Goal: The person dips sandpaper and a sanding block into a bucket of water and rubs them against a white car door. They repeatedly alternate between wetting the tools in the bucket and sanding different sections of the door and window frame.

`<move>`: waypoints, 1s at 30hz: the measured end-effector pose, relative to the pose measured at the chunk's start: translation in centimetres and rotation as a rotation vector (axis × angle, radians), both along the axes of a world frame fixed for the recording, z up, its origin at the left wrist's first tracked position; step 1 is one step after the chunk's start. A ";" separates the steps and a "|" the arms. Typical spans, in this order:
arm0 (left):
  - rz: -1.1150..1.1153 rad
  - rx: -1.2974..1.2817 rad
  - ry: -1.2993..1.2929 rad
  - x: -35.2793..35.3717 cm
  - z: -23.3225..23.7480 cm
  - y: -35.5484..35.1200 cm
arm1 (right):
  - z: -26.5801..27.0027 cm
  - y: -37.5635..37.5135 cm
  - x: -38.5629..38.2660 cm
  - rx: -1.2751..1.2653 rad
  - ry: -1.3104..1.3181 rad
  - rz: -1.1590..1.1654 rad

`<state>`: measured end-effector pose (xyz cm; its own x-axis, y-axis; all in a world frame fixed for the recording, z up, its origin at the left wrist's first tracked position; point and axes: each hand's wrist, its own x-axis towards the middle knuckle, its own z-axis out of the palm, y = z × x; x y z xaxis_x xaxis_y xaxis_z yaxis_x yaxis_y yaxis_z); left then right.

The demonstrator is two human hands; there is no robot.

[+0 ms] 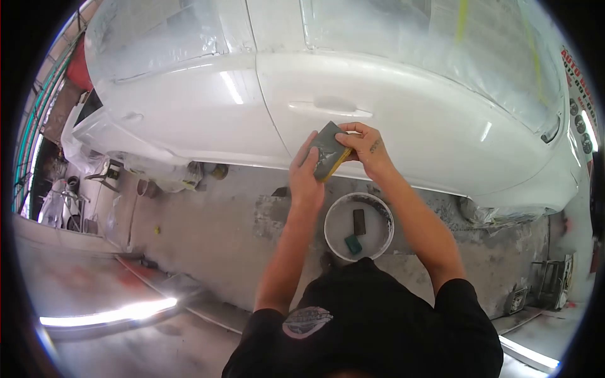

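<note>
A black shirt (378, 315) with a round patch (307, 321) fills the lower edge, and both bare forearms reach away from it, passing either side of a white bucket (328, 233) that stands on the grey floor (208, 220). Inside the bucket lie a dark block (359, 222) and, nearer the shirt, a green block (353, 244). Just beyond the bucket, the two hands hold a grey pad (329, 151) with a yellow edge between them. The left hand (305, 176) cups its lower side with fingers stretched up along it, while the right hand (365, 148) pinches its upper corner between thumb and fingertips. The pad is raised in front of the white car (441, 126) that stands beyond the bucket, just under the door handle (331, 107); whether it touches the panel cannot be told. Clear plastic sheet (157, 31) covers the windows, farthest from the bucket.
</note>
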<state>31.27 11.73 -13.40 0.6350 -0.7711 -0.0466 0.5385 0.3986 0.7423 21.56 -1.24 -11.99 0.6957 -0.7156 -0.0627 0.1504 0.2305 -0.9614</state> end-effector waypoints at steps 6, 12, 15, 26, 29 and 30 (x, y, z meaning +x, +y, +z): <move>0.001 0.230 -0.152 -2.5 -2.0 3.2 | -4.0 -1.3 -4.3 -0.255 0.101 0.218; -0.041 0.395 -0.142 -5.2 -7.0 10.4 | -7.2 2.4 -8.8 -1.028 0.002 0.398; -0.073 0.350 0.170 -8.1 -9.1 13.1 | -8.2 4.1 -10.1 -1.068 -0.079 0.624; -0.001 0.604 -0.582 -13.0 -4.8 17.6 | -10.1 5.5 -13.1 -0.211 0.069 0.420; 0.250 0.461 -1.343 -13.6 6.0 16.9 | -10.1 5.8 -14.5 -0.073 0.181 0.299; 0.264 0.312 -1.618 -13.4 9.4 16.7 | -11.7 5.4 -15.2 -0.160 0.164 0.256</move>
